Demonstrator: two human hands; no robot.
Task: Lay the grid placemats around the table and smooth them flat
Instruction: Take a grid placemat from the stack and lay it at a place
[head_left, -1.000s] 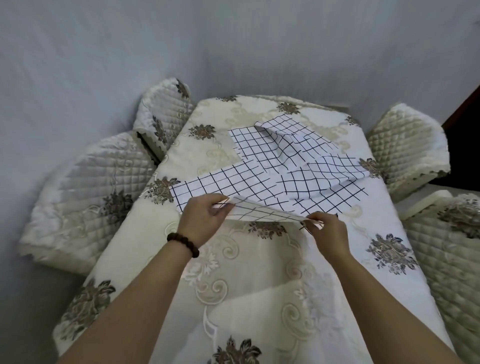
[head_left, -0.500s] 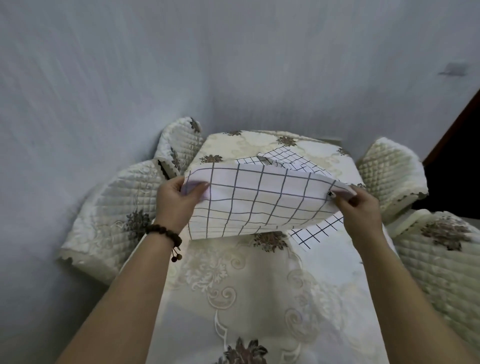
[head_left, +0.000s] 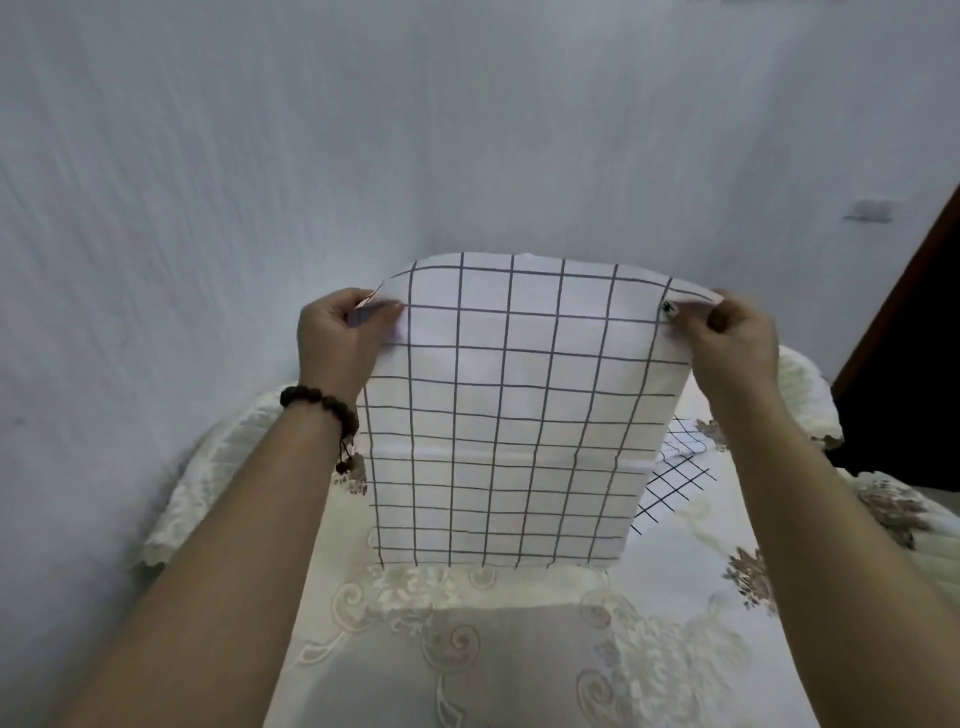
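A white grid placemat (head_left: 514, 410) hangs in the air in front of me, held up by its two top corners above the table. My left hand (head_left: 337, 338) pinches the top left corner; a dark bead bracelet sits on that wrist. My right hand (head_left: 727, 343) pinches the top right corner. The mat's lower edge hangs just over the cream embroidered tablecloth (head_left: 519, 649). Behind the held mat, a corner of another grid placemat (head_left: 670, 483) shows on the table; the others are hidden.
Cream quilted chair backs stand at the table's left (head_left: 218, 467) and right (head_left: 800, 395) sides. A pale wall (head_left: 467, 130) closes off the back. A dark doorway (head_left: 904, 389) lies at the far right.
Both hands have lifted one placemat off the pile, from table height to upright in front of me. The camera has tilted upward, hiding most of the remaining mats.
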